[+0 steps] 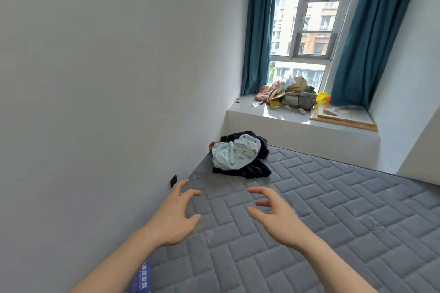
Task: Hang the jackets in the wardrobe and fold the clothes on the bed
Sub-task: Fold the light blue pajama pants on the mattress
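A blue label (140, 277) at the mattress (309, 221) edge carries white Chinese characters; too blurred to read.

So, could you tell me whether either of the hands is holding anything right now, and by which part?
Nothing is held. Both the left hand and right hand are empty, short of the clothes.

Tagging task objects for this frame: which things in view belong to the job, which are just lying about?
Belongs to the job:
- crumpled light blue patterned garment
- dark navy clothes heaped under it
- grey quilted mattress
- left hand and right hand, both empty, fingers spread

Lying about:
- pile of cardboard boxes and bags on the window ledge
- teal curtains
- wooden boards
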Available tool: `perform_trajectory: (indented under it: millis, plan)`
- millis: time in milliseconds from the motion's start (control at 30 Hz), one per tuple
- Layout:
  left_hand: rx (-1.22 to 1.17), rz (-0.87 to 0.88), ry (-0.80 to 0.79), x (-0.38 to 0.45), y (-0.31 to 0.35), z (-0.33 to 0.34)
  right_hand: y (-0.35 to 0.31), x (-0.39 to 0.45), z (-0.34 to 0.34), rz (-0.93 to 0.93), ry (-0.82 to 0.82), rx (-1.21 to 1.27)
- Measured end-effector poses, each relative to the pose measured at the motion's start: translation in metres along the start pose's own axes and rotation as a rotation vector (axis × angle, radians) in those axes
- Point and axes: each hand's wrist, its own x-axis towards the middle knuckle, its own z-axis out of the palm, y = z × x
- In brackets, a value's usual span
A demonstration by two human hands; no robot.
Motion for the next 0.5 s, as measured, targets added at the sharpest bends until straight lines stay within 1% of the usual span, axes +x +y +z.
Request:
perform_trajectory:
  millis: [133, 267, 333, 400, 500]
  plan:
    - [0.019, -0.071, -0.035, 0.015, -0.027, 0.004, 0.017, 0.035, 0.014, 0.015, -0.057, -0.003]
    - [0.012, -0.146, -0.067, 0.043, -0.056, 0.005, 0.028, 0.069, 0.022, 0.037, -0.057, -0.009]
    - [-0.028, -0.167, -0.105, 0.062, -0.068, 0.006, 0.034, 0.085, 0.029, 0.065, -0.064, -0.02]
    - [-0.091, -0.146, -0.143, 0.086, -0.074, 0.007, 0.037, 0.104, 0.037, 0.087, -0.065, -0.027]
    - [-0.1, -0.088, -0.166, 0.131, -0.086, 0.001, 0.036, 0.145, 0.052, 0.117, -0.023, -0.031]
